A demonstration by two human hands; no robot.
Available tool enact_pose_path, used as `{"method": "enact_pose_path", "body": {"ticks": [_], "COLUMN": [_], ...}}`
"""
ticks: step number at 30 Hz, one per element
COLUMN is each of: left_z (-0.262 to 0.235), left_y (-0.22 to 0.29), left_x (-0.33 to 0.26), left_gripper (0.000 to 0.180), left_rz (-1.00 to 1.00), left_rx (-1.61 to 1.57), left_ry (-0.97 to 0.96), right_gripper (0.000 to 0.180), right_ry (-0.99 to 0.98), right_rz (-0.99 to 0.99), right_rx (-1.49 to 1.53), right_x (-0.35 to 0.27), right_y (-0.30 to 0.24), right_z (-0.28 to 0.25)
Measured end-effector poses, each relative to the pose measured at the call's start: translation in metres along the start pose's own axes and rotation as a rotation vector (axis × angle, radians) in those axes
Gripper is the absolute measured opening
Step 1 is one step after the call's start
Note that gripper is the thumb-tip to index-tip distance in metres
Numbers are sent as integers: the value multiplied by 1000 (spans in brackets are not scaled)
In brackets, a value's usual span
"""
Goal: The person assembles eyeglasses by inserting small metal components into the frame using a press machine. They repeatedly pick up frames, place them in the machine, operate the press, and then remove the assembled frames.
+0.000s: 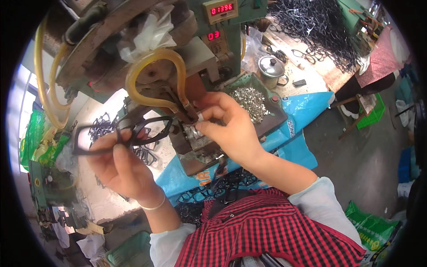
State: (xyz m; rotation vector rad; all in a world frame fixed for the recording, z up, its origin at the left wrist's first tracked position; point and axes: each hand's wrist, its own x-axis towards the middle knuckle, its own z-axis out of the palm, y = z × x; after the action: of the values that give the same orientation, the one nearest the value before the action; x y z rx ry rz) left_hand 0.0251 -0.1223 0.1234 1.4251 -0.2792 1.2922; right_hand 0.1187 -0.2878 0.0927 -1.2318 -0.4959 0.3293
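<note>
My left hand grips a black eyeglass frame front, held level just left of the green machine's work block. My right hand pinches a small silver metal piece at the tip of the machine's tool, right above the block. The frame's right end nearly touches that spot. A yellowish rubber hose loops over the tool head. Behind my right hand lies a tray of small silver metal parts.
Two red digit displays sit on the green machine. A lidded metal pot stands beyond it. Piles of black frames lie at the back right, left of the block, and on my lap. Blue plastic sheeting covers the bench.
</note>
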Motion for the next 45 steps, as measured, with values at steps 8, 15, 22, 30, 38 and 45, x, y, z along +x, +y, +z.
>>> {"method": "enact_pose_path", "body": {"ticks": [8,15,22,30,38,45], "left_z": [7,19,18,-92,-227,-224], "left_y": [3,-18,-10,21,-125,-121], "left_x": [-52,-52,-79,-55,-44,-87], "left_gripper": [23,18,26,14,48,33], "left_rz": [254,578,307,-27,-671,-345], "left_rx": [470,491,451,1066,2275,1720], "left_ry": [-714,-791,-659,240,-234,18], "right_gripper": [25,13,18,11,12,10], "right_ry": [210,241,-43,307,263,413], "right_rz": [-417,-454,-545,-293,-313,-353], "right_rx": [-1342,-1315,-1517,-930,-834,-915], "right_x": [22,17,42,13,20,-30], "right_y": [42,74,72,54,59,46], "right_z": [-96,-129,-117,-124,-108,-146]}}
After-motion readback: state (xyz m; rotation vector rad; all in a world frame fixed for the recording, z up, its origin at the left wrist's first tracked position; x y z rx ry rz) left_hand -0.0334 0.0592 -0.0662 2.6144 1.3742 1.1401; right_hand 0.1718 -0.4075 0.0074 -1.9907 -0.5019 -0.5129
